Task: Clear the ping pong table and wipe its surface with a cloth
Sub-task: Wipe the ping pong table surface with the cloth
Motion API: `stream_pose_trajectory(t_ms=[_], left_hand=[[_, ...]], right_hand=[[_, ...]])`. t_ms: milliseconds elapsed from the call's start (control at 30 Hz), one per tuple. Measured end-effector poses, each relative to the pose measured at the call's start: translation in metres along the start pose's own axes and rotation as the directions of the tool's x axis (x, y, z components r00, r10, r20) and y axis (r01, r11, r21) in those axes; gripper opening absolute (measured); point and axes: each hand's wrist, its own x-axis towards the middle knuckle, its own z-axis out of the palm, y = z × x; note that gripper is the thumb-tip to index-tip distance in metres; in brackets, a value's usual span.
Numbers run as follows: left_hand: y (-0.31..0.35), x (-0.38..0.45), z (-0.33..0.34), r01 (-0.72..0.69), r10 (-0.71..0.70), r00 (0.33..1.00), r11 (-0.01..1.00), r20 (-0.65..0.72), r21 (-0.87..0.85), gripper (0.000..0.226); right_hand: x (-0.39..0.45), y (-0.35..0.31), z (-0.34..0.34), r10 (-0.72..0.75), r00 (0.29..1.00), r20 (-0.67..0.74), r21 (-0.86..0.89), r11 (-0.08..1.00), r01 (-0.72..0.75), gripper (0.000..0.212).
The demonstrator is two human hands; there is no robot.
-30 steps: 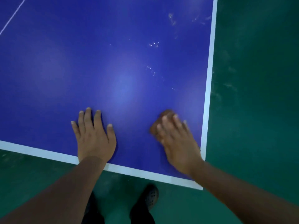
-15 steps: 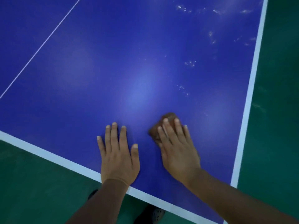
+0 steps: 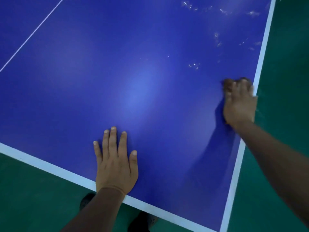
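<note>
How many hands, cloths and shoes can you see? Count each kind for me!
Hands: 2, left hand and right hand
Cloths: 1, brown cloth
Shoes: 2, one and another
Total: 5

Blue ping pong table top [image 3: 133,72] with white edge stripes, filling most of the frame, corner at lower right; whitish smears across the upper right. Crumpled brown cloth [image 3: 228,84], blurred, flat on the blue surface at right, just beside the white side stripe.
</note>
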Motion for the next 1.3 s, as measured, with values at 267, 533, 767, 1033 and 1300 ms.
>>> stream_pose_trajectory(t_ms=[267,533,767,1033,1300], left_hand=[[0.0,0.0,-0.002,-0.016,0.015,1.0,1.0,0.015,0.005,0.062],[0.001,0.0,0.001,-0.016,0.016,1.0,1.0,0.016,0.016,0.064],[0.001,-0.001,0.002,-0.015,0.014,1.0,1.0,0.01,0.007,0.064],[0.004,0.0,-0.003,-0.001,0.002,0.999,1.0,0.043,-0.01,0.069],[0.003,-0.002,-0.005,-0.011,0.012,0.999,1.0,0.046,-0.029,0.06]], right_hand=[[-0.174,-0.062,0.016,-0.633,0.767,0.108,0.0,0.771,0.637,0.056],[0.008,0.031,-0.002,-0.229,0.971,0.066,-0.033,0.972,0.231,0.067],[-0.059,0.032,0.008,-0.217,0.976,0.029,0.041,0.976,0.216,0.065],[-0.239,0.045,0.026,-0.502,0.861,0.083,0.059,0.865,0.499,0.055],[-0.197,-0.059,0.024,-0.36,0.933,0.023,0.056,0.932,0.358,0.058]])
